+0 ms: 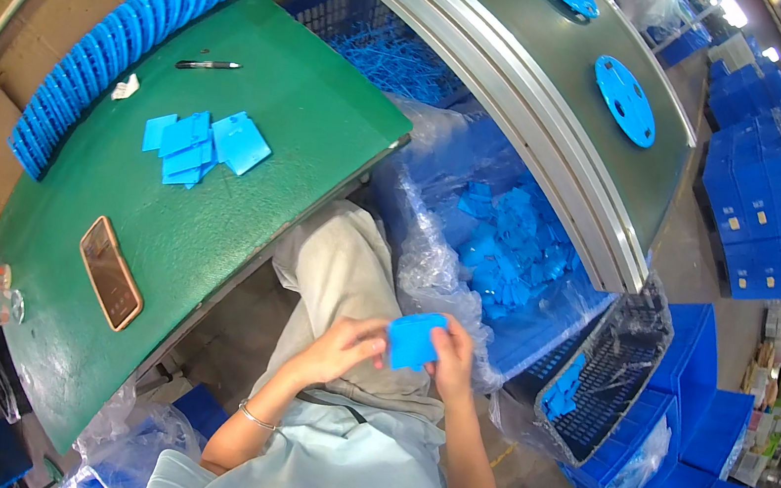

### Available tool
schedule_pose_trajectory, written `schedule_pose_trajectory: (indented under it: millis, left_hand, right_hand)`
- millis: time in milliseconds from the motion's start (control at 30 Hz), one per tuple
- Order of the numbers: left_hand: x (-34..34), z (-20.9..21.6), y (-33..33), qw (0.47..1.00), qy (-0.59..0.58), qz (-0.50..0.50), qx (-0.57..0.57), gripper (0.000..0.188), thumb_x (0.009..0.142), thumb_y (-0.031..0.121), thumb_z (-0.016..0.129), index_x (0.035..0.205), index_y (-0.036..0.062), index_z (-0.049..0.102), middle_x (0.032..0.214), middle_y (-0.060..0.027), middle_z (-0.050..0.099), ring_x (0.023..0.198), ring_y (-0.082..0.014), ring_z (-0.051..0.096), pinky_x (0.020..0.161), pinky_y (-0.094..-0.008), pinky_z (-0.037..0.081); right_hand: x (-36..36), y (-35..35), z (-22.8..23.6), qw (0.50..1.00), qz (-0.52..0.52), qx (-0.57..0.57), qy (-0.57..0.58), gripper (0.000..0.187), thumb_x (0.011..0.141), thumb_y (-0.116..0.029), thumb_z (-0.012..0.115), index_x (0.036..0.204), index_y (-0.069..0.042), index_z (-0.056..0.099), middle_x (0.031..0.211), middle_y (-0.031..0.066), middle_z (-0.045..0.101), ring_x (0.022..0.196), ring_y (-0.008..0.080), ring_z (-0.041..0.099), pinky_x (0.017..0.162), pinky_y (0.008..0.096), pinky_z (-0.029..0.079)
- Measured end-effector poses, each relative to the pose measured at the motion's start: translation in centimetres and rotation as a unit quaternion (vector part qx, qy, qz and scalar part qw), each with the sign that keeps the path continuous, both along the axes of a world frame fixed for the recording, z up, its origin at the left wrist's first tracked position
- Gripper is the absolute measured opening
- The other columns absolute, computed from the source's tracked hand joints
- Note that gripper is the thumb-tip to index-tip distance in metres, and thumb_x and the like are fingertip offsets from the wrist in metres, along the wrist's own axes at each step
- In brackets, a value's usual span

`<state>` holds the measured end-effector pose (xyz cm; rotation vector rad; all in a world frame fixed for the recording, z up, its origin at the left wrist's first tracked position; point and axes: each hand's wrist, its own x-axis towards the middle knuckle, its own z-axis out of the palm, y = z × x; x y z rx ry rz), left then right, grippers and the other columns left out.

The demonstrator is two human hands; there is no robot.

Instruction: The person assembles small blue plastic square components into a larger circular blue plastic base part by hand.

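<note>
A blue, roughly square plastic plate (415, 340) is held up over my lap between both hands. My left hand (344, 349) has its fingertips closed at the plate's left edge. The right hand (452, 355) grips the opposite edge, its thumb lying over the front. Whether more than one plate is stacked there, I cannot tell. To the left, several similar blue plates (189, 148) lie overlapping on the green table (270, 107). A plastic-lined blue crate (550, 351) ahead to the right holds a heap of blue pieces (509, 251).
On the table are a long row of blue discs (130, 38), a pen (208, 66) and a phone (112, 273). A conveyor (570, 100) carrying blue discs (624, 100) crosses the far right. A black basket (615, 385) and stacked blue bins (766, 197) stand at the right.
</note>
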<state>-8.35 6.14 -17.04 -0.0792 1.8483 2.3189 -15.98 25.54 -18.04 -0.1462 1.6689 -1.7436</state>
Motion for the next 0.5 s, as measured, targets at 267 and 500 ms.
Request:
schedule_pose_trajectory:
  millis: [267,500]
  left_hand:
    - [-2.6,2.8,-10.7,0.938,0.019,0.295,-0.181,0.024,0.089,0.010,0.051,0.107,-0.0015,0.062,0.086,-0.0087,0.066,0.075,-0.0125,0.060,0.072,-0.0271,0.047]
    - [-4.6,0.1,-18.4,0.728,0.081,0.360,-0.578,0.033,0.085,0.012,0.056,0.118,0.0066,0.057,0.122,-0.0146,0.054,0.113,-0.0281,0.050,0.096,-0.0362,0.038]
  right_hand:
    - [-4.3,12.1,-2.2,0.832,-0.549,0.001,0.071,0.020,0.093,-0.034,0.052,0.090,-0.014,0.053,0.078,-0.0027,0.056,0.056,0.0066,0.049,0.041,0.0218,0.032]
    - [-3.3,34.2,-14.1,0.695,-0.703,0.122,0.089,0.020,0.092,-0.031,0.051,0.093,-0.011,0.054,0.070,0.0019,0.054,0.050,0.0099,0.048,0.041,0.0210,0.035]
